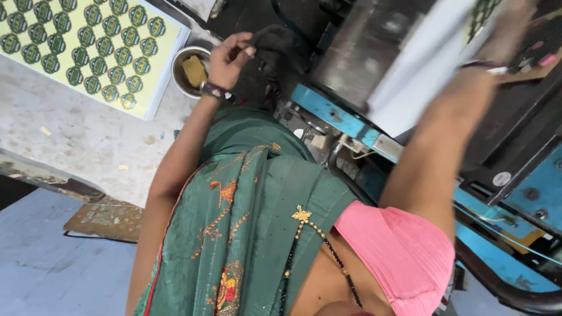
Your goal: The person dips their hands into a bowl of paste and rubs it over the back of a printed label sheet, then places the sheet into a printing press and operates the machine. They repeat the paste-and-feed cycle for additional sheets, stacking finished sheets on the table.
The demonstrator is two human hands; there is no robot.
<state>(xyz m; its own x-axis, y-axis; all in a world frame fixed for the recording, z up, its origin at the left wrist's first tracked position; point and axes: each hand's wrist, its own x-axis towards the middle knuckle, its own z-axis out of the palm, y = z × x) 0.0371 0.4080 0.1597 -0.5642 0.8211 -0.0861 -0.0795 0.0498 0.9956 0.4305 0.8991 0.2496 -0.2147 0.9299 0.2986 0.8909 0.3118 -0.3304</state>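
At the far left, well apart from either hand, lies a stack of yellow printed sheets covered in rows of green round labels (88, 50) on a pale, scuffed worktop (70, 140). Just beside the fingers of the left hand (229, 58) sits a small round metal bowl with a yellowish block inside (190, 70); the fingers (243, 50) are loosely curled toward the thumb and pinch nothing that can be made out. Further right, the right hand (508, 26) reaches up onto a white sheet with green round labels at its top edge (430, 64), held tilted over the blue and black press machine (515, 169). Motion blur hides those fingers, so their spread cannot be told. Judging by this, the sheet is partway placed, not yet lying flat, while the printed stack waits at the left.
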